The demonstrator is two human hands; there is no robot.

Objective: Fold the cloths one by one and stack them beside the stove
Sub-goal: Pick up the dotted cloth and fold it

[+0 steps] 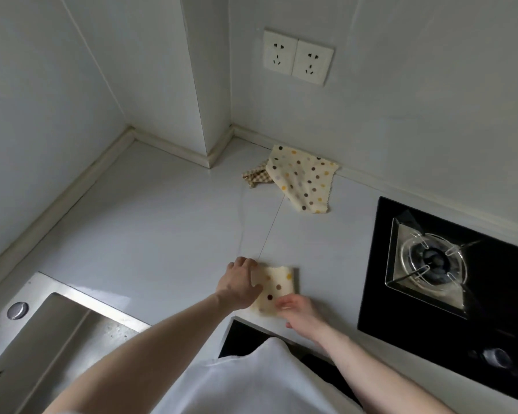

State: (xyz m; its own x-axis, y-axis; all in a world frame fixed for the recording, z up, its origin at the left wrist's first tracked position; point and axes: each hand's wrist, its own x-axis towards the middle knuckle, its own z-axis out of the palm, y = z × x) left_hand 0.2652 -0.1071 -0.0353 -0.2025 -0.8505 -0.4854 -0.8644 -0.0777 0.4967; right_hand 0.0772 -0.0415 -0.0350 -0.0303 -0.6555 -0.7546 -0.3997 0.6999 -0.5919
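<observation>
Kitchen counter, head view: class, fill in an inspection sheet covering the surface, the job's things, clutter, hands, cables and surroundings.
Surface: pale countertop, a thin seam line across it.
Job's things: folded dotted cloth left of the gas stove; unfolded dotted cloth by the back wall, lying over a checked cloth.
Clutter: nothing seen.
Hands: left hand and right hand both on the folded cloth.
Cables: nothing seen.
Surroundings: steel sink at left; double wall socket above.

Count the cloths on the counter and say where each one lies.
3: a folded dotted cloth under both hands, an open dotted cloth by the wall, a checked cloth partly beneath it. More may be hidden.
</observation>
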